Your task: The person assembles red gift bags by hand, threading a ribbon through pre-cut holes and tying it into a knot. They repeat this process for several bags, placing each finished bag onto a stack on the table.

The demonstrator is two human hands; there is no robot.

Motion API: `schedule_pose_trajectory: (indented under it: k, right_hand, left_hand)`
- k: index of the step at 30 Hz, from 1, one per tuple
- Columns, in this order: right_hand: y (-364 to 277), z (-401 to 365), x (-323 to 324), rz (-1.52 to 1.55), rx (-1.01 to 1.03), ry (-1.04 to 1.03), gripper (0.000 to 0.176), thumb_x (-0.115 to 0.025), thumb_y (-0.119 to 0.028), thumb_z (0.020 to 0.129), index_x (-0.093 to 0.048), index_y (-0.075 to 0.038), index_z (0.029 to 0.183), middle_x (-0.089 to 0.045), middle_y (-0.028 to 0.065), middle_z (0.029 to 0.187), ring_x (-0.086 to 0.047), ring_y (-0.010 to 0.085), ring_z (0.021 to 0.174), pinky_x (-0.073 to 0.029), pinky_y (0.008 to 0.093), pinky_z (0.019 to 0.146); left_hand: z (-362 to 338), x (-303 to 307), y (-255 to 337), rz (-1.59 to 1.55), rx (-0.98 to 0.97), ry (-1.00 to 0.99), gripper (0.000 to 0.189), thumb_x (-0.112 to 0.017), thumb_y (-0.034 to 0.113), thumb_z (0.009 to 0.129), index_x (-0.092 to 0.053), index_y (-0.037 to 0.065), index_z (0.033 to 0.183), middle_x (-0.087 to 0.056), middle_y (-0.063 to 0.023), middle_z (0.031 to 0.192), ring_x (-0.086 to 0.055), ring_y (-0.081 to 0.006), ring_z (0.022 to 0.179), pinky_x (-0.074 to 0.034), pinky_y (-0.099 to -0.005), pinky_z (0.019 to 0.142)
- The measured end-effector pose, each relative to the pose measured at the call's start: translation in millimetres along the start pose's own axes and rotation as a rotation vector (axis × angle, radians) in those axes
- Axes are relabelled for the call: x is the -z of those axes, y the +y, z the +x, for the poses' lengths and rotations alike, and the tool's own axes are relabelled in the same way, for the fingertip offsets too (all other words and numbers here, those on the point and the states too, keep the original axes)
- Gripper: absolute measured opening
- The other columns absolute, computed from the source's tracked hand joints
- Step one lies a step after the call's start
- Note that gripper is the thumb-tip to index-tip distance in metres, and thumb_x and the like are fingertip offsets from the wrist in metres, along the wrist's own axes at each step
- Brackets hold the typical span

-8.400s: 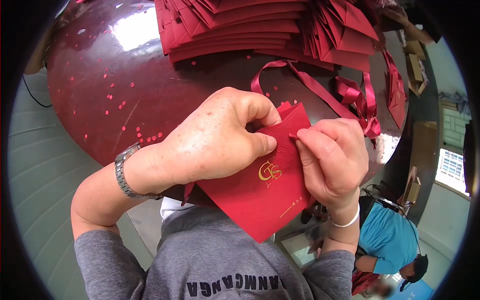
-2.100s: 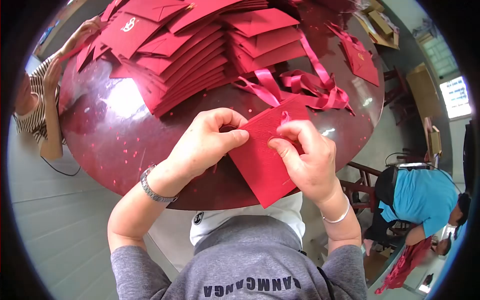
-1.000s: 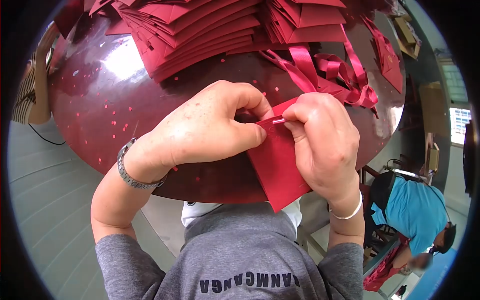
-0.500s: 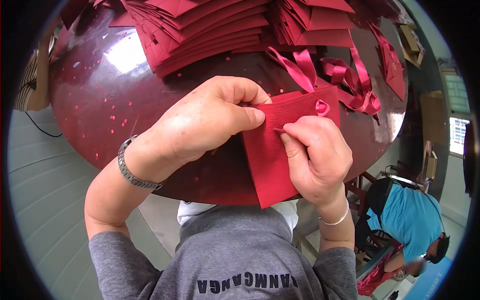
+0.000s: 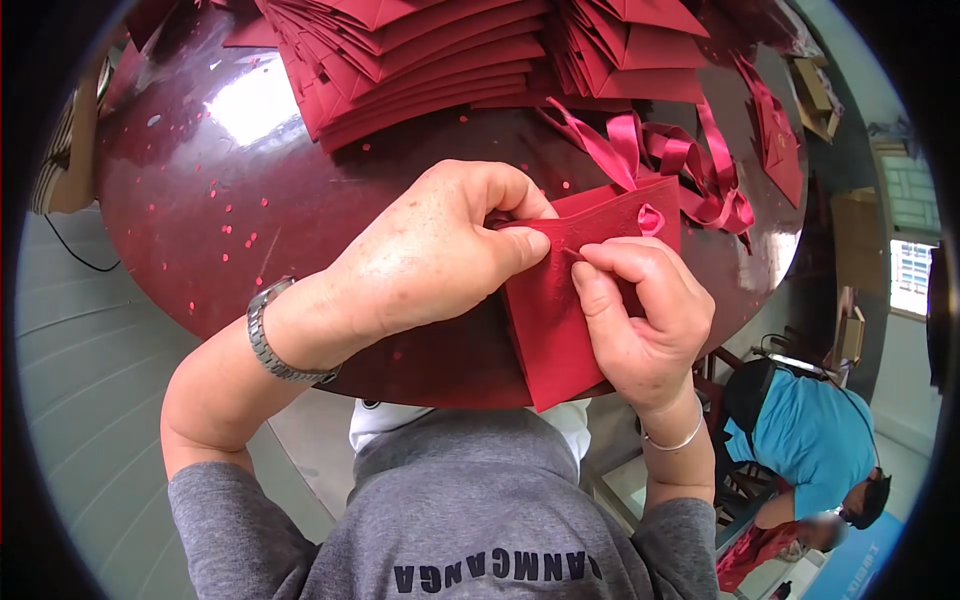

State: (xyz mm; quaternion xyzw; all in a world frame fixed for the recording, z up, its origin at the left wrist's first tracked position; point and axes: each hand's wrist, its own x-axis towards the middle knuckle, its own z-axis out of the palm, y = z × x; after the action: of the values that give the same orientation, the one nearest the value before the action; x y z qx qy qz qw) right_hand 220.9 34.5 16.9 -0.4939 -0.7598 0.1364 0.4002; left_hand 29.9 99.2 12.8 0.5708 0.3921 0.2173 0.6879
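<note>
A red paper gift bag (image 5: pixel 560 345) is held up over the table's near edge. My left hand (image 5: pixel 440 245), with a metal watch on the wrist, pinches the bag's upper left edge between thumb and fingers. A knotted loop of pink ribbon (image 5: pixel 651 220) shows on the bag's front near the upper right corner. Just below and left of that loop, my right hand (image 5: pixel 645 310) is closed in a pinch against the front panel. A small dark pink tip, apparently a ribbon end (image 5: pixel 572 254), sticks out from its fingertips. More pink ribbon (image 5: pixel 605 150) rises behind the bag.
Stacks of folded red bags (image 5: pixel 420 70) stand at the table's far side. Loose ribbons (image 5: pixel 700 170) lie to the right, with another red bag (image 5: pixel 780 160) beyond. Small red paper dots are scattered over the dark round table (image 5: pixel 160 230). A person in blue (image 5: pixel 805 425) bends at lower right.
Both hands and the bag have shifted slightly to the right in view. The left hand keeps its pinch on the edge, and the right fingertips remain at the front panel.
</note>
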Motion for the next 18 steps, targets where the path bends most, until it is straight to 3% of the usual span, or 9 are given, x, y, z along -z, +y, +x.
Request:
schedule_pose_trajectory:
  k: [2, 4, 14, 18]
  right_hand:
    - [-2, 2, -1, 0.001, -0.038, -0.007, 0.010, -0.072, 0.004, 0.079, -0.066, 0.003, 0.087, -0.067, 0.0118, 0.080, -0.064, 0.0202, 0.072, -0.051, 0.0281, 0.067]
    - [-1, 4, -2, 0.026, 0.000, 0.007, 0.010, -0.071, 0.004, 0.077, -0.066, 0.000, 0.085, -0.065, 0.0115, 0.074, -0.063, 0.0212, 0.060, -0.050, 0.0293, 0.054]
    - [-12, 9, 2, -0.047, -0.046, 0.004, 0.009, -0.069, 0.003, 0.076, -0.066, 0.000, 0.084, -0.066, 0.0124, 0.073, -0.065, 0.0227, 0.061, -0.051, 0.0308, 0.055]
    - [-19, 14, 2, -0.098, -0.152, -0.025, 0.007, -0.068, 0.001, 0.076, -0.065, -0.001, 0.083, -0.065, 0.0126, 0.071, -0.065, 0.0267, 0.061, -0.052, 0.0338, 0.056]
  left_hand:
    - [0, 0, 0, 0.002, -0.009, 0.004, 0.005, -0.061, 0.002, 0.089, -0.061, -0.002, 0.091, -0.054, -0.0021, 0.104, -0.052, -0.0081, 0.093, -0.043, -0.0231, 0.083]
    - [-1, 0, 1, 0.022, -0.021, -0.004, 0.004, -0.061, 0.001, 0.089, -0.061, -0.002, 0.092, -0.056, -0.0008, 0.101, -0.052, -0.0076, 0.091, -0.043, -0.0231, 0.082]
    - [-3, -2, -2, 0.055, -0.113, 0.039, 0.006, -0.060, -0.002, 0.087, -0.061, -0.003, 0.093, -0.060, 0.0004, 0.093, -0.054, -0.0071, 0.091, -0.045, -0.0242, 0.082]
    - [-5, -7, -5, 0.233, -0.370, 0.182, 0.012, -0.062, -0.003, 0.080, -0.060, -0.006, 0.092, -0.062, -0.0079, 0.089, -0.060, -0.0161, 0.087, -0.048, -0.0279, 0.080]
